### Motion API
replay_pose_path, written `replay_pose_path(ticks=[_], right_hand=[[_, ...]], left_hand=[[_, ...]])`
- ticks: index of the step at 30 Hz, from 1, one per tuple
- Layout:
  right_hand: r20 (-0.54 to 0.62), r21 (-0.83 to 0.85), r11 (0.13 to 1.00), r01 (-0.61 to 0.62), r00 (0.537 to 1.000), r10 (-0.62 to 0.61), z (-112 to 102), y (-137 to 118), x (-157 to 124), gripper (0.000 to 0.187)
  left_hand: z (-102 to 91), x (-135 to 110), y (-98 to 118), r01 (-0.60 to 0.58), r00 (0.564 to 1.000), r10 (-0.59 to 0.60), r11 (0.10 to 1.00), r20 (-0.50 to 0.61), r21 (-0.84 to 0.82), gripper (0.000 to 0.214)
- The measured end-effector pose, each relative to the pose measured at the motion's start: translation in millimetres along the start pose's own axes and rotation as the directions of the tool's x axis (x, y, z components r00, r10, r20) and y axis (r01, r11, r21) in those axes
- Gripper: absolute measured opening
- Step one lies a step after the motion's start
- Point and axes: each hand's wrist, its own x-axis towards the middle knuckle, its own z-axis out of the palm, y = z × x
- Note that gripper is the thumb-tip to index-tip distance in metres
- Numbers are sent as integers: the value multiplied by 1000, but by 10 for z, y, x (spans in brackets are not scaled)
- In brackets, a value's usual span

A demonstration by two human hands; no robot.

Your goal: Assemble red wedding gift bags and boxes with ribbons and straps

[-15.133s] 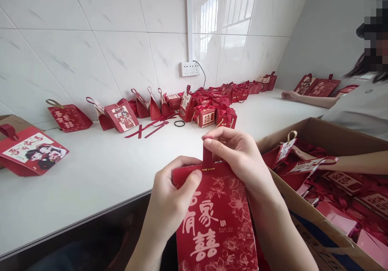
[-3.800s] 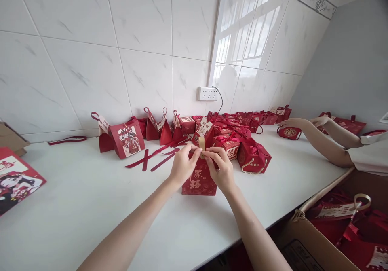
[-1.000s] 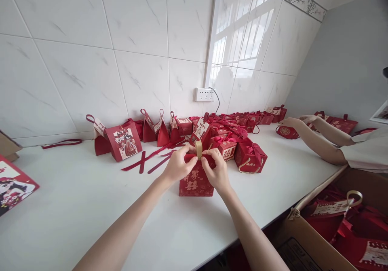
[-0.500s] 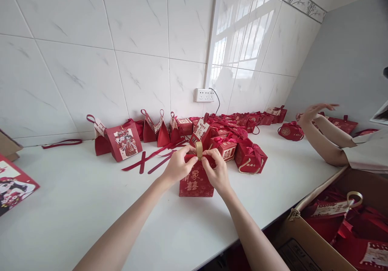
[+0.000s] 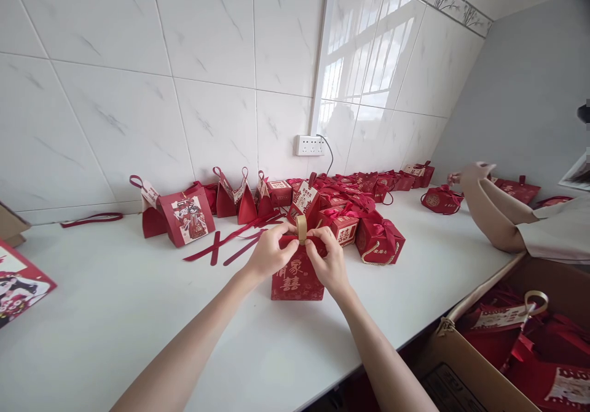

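Observation:
A red gift bag with gold characters stands upright on the white counter. A gold loop handle rises from its top. My left hand pinches the bag's top edge on the left of the loop. On the right of it, my right hand pinches the same edge. Both hands are closed on the folded top.
Several red gift boxes and bags line the tiled wall, with loose red ribbons lying in front. An open cardboard box of red bags sits at lower right. Another person's arms reach over the counter at right.
My hands stay pinched on the bag's top, barely shifted. The other person's hand at right has lifted off a round red box and drawn back a little.

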Motion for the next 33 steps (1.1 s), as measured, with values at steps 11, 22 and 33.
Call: replay_pose_path(ticks=[11,22,33], right_hand=[[13,8,999,-35,999,35,1,-9,0,7],[14,11,999,-39,999,39,-2,-12,4,7],[16,13,999,-49,999,49,-3,-17,1,6]], left_hand=[[2,0,-30,3,1000,-4,1000,7,23,16],[9,3,-24,3,1000,-4,999,8,42,16],[2,0,-12,9,1000,-10,999,8,44,16]])
